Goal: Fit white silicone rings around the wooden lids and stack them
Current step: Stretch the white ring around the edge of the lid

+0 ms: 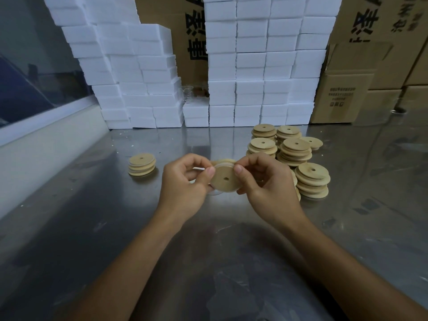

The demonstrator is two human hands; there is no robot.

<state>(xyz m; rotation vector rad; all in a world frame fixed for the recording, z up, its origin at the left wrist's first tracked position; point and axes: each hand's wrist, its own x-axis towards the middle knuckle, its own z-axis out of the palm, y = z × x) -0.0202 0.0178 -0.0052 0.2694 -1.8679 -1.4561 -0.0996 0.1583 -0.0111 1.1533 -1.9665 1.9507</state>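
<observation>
A round wooden lid (225,179) with a small centre hole is held up above the steel table (115,228) between both hands. My left hand (185,181) pinches its left edge and my right hand (264,181) pinches its right edge. A thin translucent white silicone ring (216,193) lies around the lid's rim and hangs partly loose at the lower left. A short stack of lids (141,164) stands alone to the left. Several piles of loose lids (294,151) stand to the right, behind my right hand.
White foam boxes (254,66) are stacked in tall walls along the back of the table. Brown cardboard cartons (347,93) stand at the back right. A pale wall ledge (46,140) runs along the left edge.
</observation>
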